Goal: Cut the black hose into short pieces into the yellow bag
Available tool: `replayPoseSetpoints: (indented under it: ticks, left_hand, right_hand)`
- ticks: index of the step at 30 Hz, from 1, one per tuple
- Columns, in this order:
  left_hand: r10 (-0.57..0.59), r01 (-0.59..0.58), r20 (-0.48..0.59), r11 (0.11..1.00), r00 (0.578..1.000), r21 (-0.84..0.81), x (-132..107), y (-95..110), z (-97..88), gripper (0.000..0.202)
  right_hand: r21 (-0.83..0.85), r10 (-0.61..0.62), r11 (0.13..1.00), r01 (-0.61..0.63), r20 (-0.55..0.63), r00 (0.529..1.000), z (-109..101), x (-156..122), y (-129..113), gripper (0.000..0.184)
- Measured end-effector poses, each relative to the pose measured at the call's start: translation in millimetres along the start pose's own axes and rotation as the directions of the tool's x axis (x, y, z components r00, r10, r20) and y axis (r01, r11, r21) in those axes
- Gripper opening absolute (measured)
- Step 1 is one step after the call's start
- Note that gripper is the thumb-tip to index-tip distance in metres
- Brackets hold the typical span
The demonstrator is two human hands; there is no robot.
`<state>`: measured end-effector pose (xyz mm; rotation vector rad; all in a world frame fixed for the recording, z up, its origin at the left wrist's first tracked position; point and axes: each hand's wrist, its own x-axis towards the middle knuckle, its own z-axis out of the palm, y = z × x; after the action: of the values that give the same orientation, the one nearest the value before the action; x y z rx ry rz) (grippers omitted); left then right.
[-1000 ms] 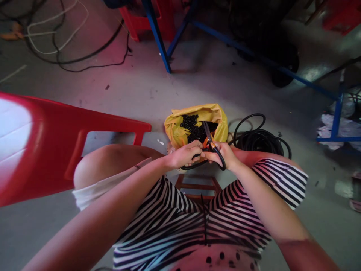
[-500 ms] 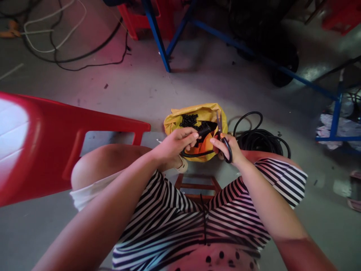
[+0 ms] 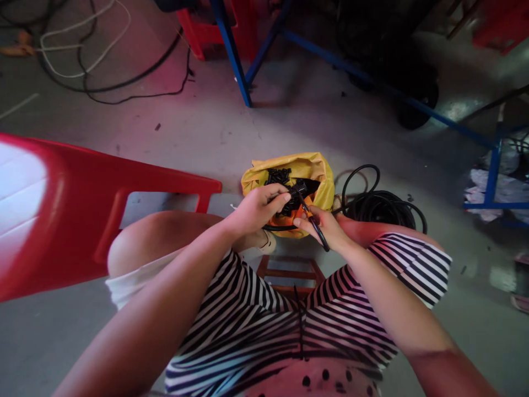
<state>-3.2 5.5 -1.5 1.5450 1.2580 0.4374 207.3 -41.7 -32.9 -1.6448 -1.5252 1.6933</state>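
My left hand (image 3: 260,208) pinches the end of a black hose (image 3: 276,226) above a yellow bag (image 3: 318,168) that holds several short black hose pieces (image 3: 278,176). My right hand (image 3: 326,225) grips orange-handled scissors (image 3: 311,219), their blades angled up-left at the hose end by my left fingertips. The hose loops under both hands and runs to a black coil (image 3: 378,205) on the floor to the right. I sit with my knees apart over a small wooden stool (image 3: 289,271).
A red plastic chair (image 3: 61,209) lies tipped at the left. Blue metal frame legs (image 3: 231,52) stand ahead and at the right edge. Loose cables (image 3: 82,55) trail over the concrete floor at the top left. White rags (image 3: 506,187) lie at the right.
The scissors swung from pointing up over the bag to slanting left against the hose end. My left hand stayed pinched on the hose; my right hand dropped slightly.
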Motion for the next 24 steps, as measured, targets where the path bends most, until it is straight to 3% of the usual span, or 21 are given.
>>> replayPoseSetpoints:
  ticks: [24]
  left_hand:
    - [0.019, -0.019, -0.007, 1.0, 1.0, 0.022, 0.7, 2.4, 1.5, 0.028]
  right_hand:
    - [-0.061, 0.016, 0.998, -0.016, 0.001, 1.0, 2.6, -1.3, -1.1, 0.043]
